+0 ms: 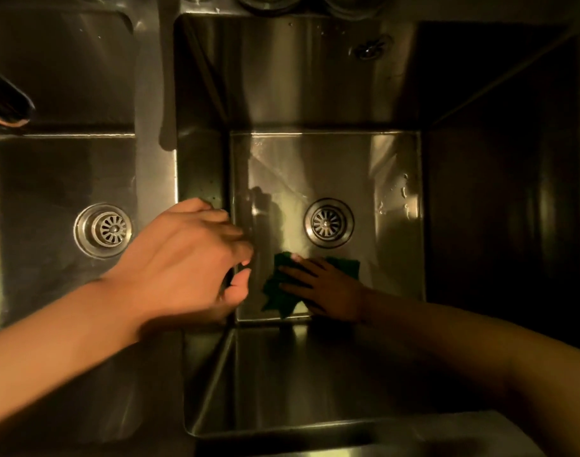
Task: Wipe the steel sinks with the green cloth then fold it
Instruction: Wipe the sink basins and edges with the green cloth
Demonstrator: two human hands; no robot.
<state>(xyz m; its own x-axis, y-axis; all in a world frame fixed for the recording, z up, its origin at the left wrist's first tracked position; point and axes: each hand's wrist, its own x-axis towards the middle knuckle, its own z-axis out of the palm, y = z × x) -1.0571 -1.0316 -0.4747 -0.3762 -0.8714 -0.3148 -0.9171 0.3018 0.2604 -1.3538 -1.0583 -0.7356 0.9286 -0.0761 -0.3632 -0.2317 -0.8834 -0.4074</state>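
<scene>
My right hand (328,288) lies flat, fingers spread, pressing the green cloth (282,291) onto the floor of the right steel sink (315,367), just below its drain (328,222). My left hand (183,258) hovers loosely curled and empty over the divider (156,94) beside the left sink (51,179).

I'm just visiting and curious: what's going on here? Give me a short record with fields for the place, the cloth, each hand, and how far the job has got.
place: two steel sinks side by side, left sink and right sink, each with a round drain
cloth: green cloth, crumpled, on the right sink's floor near its front edge
right hand: flat on the cloth, fingers spread, pressing it down
left hand: over the divider between the sinks, fingers loosely curled, holding nothing
water: droplets right of the right drain
progress: wiping the right sink; cloth not folded
</scene>
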